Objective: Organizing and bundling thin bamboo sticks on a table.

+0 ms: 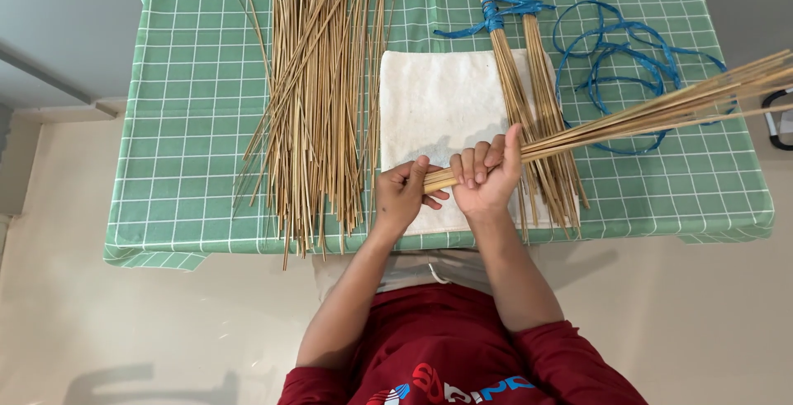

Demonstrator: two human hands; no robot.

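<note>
both hands hold one bundle of thin pale-yellow sticks (628,116) over the near middle of the tabletop (677,198). the right hand (486,175) has its grip wrapped tight around the bundle close to its near end, fingers curled over the top. the left hand (402,194) pinches the blunt end of the same bundle just beside it. the sticks lie packed together at the hands and fan out slightly as they run far-right past the tabletop's edge. under the hands lies a white cloth (434,103). a loose heap of sticks (318,107) lies to the left, a tied bundle (529,99) with blue cord (615,50) to the right.
</note>
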